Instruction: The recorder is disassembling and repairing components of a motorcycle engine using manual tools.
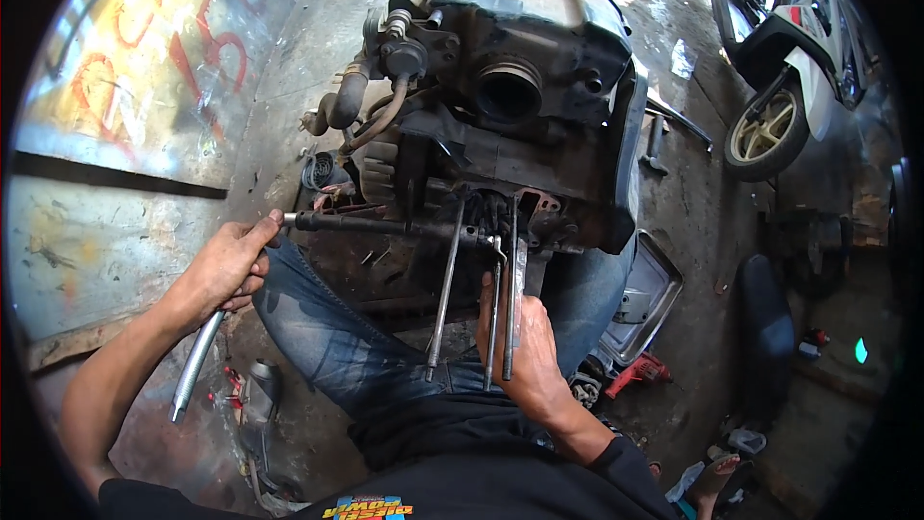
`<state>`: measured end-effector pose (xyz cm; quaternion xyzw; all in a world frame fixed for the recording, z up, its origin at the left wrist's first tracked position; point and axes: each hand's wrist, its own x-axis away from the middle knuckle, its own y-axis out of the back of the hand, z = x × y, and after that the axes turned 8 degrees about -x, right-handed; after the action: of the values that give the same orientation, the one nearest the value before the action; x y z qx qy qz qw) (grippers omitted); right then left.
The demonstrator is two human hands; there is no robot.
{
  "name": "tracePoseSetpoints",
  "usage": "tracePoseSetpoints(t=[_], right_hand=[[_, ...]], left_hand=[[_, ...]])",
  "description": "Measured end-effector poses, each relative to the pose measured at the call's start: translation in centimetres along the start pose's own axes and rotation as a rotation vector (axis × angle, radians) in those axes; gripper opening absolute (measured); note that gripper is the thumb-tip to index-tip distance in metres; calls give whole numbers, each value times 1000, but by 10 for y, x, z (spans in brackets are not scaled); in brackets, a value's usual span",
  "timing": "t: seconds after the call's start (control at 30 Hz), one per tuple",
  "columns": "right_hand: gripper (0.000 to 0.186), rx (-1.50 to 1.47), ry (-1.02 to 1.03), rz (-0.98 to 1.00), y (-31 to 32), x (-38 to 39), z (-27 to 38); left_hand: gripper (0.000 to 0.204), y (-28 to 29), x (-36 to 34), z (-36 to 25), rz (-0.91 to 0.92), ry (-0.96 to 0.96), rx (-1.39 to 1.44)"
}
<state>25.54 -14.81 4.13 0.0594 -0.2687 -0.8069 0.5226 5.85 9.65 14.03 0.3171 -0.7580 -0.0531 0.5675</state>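
Observation:
In my left hand (231, 265) is a silver wrench handle (197, 361), with the fingers wrapped round it and its bare end pointing down toward the floor. From beside my thumb a long dark extension bar (371, 225) runs level to the right, to the underside of an engine (539, 48). Several long metal studs (445, 289) stick out of the engine toward me. My right hand (529, 347) is closed behind and beside these studs, its thumb pointing up. The studs partly cover its fingers, so I cannot make out what they grip. A shiny flat strip (521, 279) shows beside them.
A painted metal sheet (125, 58) stands at the left. A hammer (655, 146) and a metal tray (664, 279) lie to the right, near a red tool (637, 376). Farther right are a motorbike wheel (765, 132) and a dark seat (765, 313). A bare foot (714, 481) shows at lower right.

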Motion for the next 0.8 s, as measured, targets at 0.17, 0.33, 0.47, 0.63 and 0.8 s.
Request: tracePoseSetpoints(t=[0.17,0.33,0.47,0.63,0.8], right_hand=[[34,13,37,-6,-4,1,-7],[31,34,28,14,-3,1,-11],[20,-52,0,-3,-2,-2,3],[29,10,-51,23,1,1,4],[32,-11,31,-44,-2,0,2]], left_hand=[[58,-18,-10,30,-203,-163,-34],[57,-46,-45,64,-380,-399,47],[45,-68,-95,110,-730,-714,121],[39,-78,-97,101,-640,-714,297],[35,-64,-77,93,-253,-502,559]])
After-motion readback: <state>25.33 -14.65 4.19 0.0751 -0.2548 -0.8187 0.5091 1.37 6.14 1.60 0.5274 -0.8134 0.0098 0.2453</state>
